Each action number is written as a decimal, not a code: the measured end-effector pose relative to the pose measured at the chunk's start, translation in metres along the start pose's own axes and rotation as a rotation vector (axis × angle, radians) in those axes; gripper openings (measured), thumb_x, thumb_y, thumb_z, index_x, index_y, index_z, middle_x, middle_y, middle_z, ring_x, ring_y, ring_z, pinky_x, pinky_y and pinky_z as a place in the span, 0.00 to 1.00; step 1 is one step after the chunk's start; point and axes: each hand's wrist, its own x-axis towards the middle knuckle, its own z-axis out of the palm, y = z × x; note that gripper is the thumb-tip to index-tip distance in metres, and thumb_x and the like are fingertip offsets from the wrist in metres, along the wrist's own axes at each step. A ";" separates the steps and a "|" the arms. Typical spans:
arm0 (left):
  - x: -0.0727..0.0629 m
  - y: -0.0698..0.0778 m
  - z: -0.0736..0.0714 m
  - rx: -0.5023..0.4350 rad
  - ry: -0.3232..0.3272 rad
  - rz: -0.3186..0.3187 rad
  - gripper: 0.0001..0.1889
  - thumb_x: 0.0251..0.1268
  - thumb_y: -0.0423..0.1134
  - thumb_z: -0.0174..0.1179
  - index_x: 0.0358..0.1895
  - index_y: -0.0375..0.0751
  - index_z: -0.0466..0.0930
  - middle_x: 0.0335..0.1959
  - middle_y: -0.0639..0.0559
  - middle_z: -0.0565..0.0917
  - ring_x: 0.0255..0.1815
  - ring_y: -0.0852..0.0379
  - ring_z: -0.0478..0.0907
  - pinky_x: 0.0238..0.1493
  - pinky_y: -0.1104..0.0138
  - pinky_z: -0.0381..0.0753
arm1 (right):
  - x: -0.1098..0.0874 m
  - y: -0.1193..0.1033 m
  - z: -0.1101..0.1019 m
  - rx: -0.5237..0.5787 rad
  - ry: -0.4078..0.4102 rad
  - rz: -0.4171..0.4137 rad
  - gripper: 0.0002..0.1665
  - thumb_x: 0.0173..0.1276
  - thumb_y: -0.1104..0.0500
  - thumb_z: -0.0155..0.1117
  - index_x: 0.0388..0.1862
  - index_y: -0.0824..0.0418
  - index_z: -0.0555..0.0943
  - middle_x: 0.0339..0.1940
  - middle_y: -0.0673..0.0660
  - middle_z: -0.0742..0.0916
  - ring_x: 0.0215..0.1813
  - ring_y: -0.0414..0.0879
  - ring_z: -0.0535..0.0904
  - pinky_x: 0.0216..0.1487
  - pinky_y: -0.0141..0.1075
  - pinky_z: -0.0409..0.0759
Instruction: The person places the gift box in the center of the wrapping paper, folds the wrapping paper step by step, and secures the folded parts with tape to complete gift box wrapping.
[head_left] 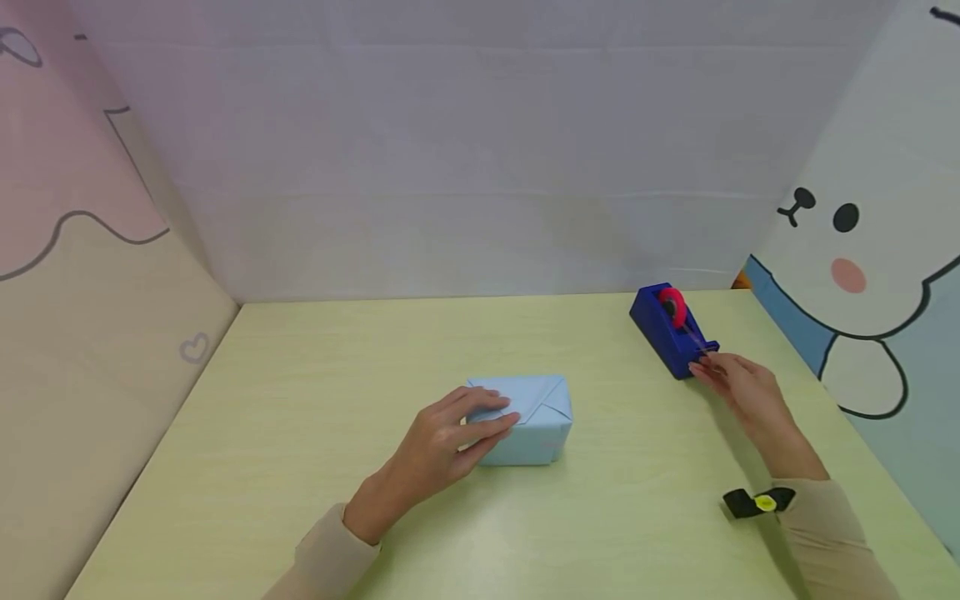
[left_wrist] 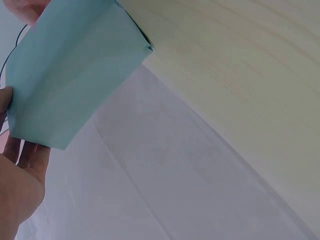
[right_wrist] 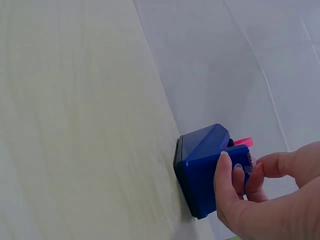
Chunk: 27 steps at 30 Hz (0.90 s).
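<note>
A small box wrapped in light blue paper point(head_left: 519, 446) sits on the table, a folded flap and diagonal creases on its top. My left hand point(head_left: 442, 437) holds its left end, fingers over the top; in the left wrist view the paper side point(left_wrist: 75, 75) hides the fingertips. At the table's far right stands a blue tape dispenser point(head_left: 663, 337) with a pink-cored tape roll point(head_left: 673, 307). My right hand point(head_left: 742, 387) is at its near end and pinches the tape by the serrated cutter, one finger against the dispenser's side point(right_wrist: 200, 175).
The pale wood-grain table point(head_left: 337, 358) ends at a whitish back sheet point(head_left: 465, 167). Printed cartoon panels stand along the left and right sides. A black strap with a yellow piece point(head_left: 765, 502) sticks out from the right sleeve point(head_left: 825, 525).
</note>
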 end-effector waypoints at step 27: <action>0.000 0.000 0.001 -0.001 0.001 -0.007 0.18 0.53 0.28 0.76 0.50 0.40 0.91 0.50 0.45 0.86 0.52 0.48 0.84 0.51 0.60 0.86 | 0.005 -0.003 -0.001 0.343 -0.044 0.178 0.11 0.79 0.68 0.53 0.37 0.66 0.81 0.36 0.57 0.82 0.42 0.47 0.86 0.53 0.33 0.84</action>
